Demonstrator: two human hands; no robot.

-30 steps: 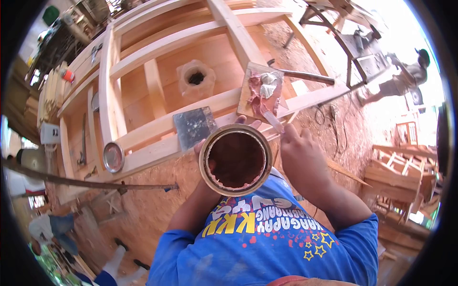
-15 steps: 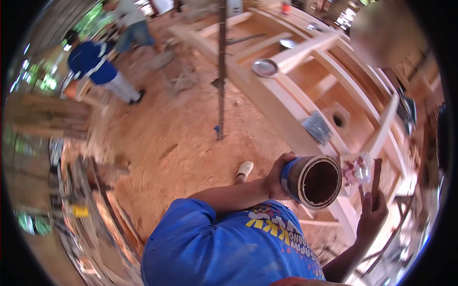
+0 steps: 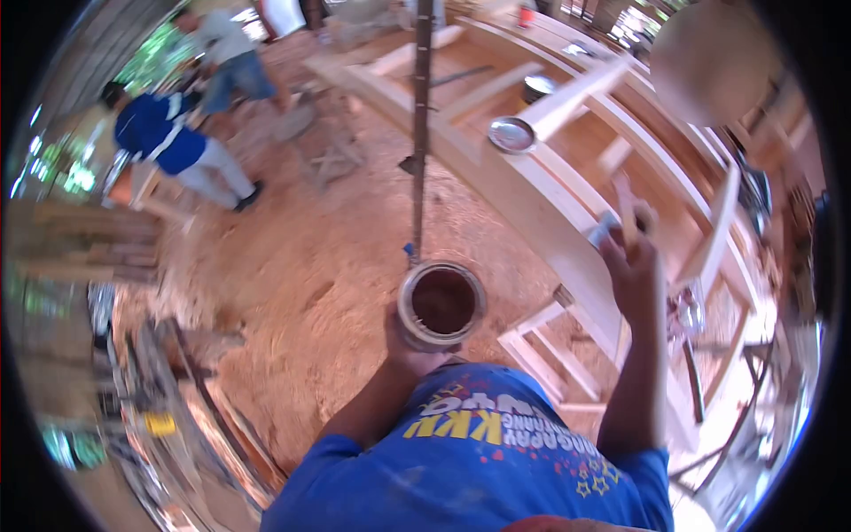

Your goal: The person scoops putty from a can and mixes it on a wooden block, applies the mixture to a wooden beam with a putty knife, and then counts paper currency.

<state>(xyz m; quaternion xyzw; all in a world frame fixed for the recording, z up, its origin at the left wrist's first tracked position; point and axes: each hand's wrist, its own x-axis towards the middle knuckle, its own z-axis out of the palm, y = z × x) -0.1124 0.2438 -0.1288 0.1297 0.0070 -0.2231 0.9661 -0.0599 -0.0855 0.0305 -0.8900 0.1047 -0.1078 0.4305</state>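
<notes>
My left hand (image 3: 415, 353) grips an open can (image 3: 484, 306) from below and the side, and dark reddish-brown matter shows inside it. Over the wooden frame (image 3: 510, 202), the fingers of my right hand (image 3: 635, 266) are closed around a narrow, light-brown stick (image 3: 626, 208); its far end is blurred. Beside those fingers is a partly hidden blue-grey piece (image 3: 605, 228). A round metal lid (image 3: 511, 134) rests on the frame's beam. Near my right forearm, a clear container (image 3: 690, 315) sits above a dark stick (image 3: 694, 381).
Two people, one in a blue top (image 3: 160, 133) and one in a grey shirt (image 3: 226, 40), are at the upper left. A thin upright post (image 3: 421, 115) stands ahead. Scrap wood (image 3: 177, 381) lies left; another tin (image 3: 538, 87) is inside the frame.
My left hand has carried the can leftward, in front of my body. My right hand has moved up and forward over the frame, away from the dark stick.
</notes>
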